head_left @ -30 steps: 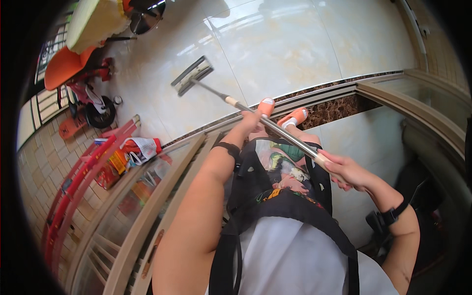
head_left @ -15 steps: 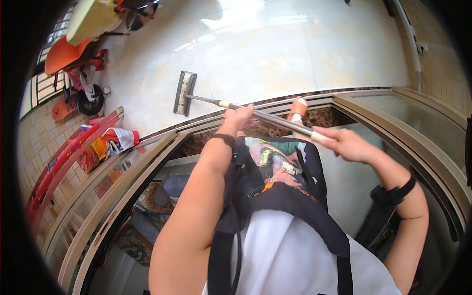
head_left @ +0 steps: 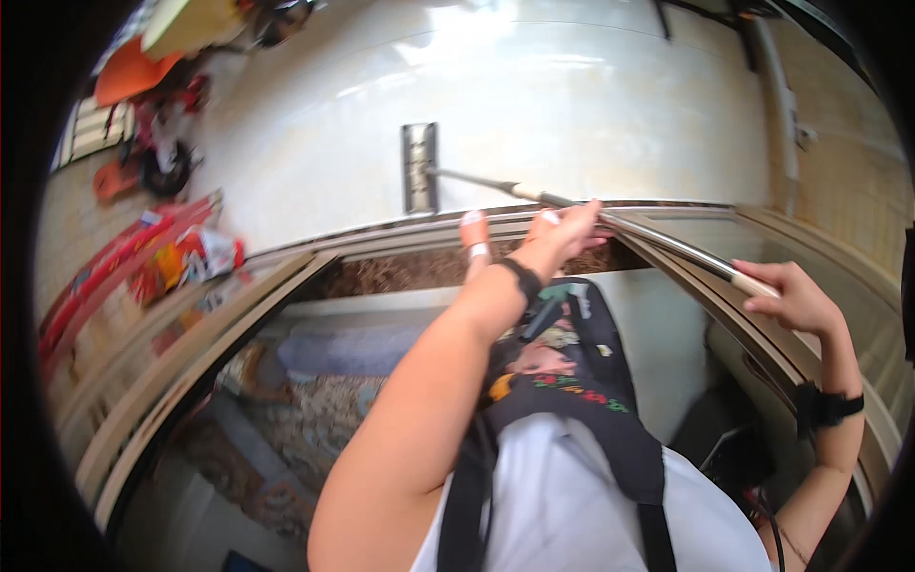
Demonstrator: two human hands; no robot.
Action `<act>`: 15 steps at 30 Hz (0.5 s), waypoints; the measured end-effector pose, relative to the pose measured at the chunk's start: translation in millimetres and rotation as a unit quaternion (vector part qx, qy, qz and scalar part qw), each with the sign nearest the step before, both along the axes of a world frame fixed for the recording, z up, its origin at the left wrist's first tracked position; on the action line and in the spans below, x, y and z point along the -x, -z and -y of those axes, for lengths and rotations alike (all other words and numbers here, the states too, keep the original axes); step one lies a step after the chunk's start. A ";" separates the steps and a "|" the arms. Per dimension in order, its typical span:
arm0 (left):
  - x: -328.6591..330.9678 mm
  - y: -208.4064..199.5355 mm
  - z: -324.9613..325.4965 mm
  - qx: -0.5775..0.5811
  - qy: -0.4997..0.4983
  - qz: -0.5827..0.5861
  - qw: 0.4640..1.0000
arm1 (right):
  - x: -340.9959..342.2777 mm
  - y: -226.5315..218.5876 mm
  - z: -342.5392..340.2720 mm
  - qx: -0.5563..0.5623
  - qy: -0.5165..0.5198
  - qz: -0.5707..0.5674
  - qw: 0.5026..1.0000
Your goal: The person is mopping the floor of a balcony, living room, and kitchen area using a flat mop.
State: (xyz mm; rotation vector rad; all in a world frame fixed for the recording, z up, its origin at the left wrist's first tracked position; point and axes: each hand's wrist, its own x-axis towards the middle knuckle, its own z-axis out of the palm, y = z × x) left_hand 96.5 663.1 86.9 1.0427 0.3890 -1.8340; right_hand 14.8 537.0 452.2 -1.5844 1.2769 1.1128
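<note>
A flat mop (head_left: 667, 242) lies slantwise across the view in both my hands. Its rectangular grey head (head_left: 419, 169) rests on the pale floor beyond the door track. My left hand (head_left: 576, 231) is closed around the middle of the metal pole. At the pole's pale end grip, my right hand (head_left: 793, 297) is wrapped round the handle. Just short of the mop head are my feet in orange slippers (head_left: 474, 229), at the doorway.
Sliding glass door frames (head_left: 214, 329) flank the doorway on both sides. Outside at the left stand a red rack (head_left: 114, 272) with colourful bags and a scooter with a black wheel (head_left: 169, 172). A patterned rug or cloth (head_left: 329, 410) shows at lower left. The pale floor (head_left: 610, 124) stretches ahead.
Both hands and the mop have moved to the right, and its head has slid right across the floor. A second slippered foot now shows. The view has shifted slightly.
</note>
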 end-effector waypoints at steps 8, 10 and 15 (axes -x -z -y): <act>-78.5 68.1 -90.3 -0.013 0.027 0.162 0.986 | -40.4 98.6 -43.5 -0.074 -0.049 0.085 0.992; -122.9 21.6 -135.5 0.010 0.003 0.160 0.987 | -63.2 132.5 -62.1 -0.142 -0.059 0.140 0.978; -238.1 106.7 -221.7 -0.176 -0.046 0.303 0.935 | -159.1 220.0 -107.9 -0.224 -0.092 0.280 0.929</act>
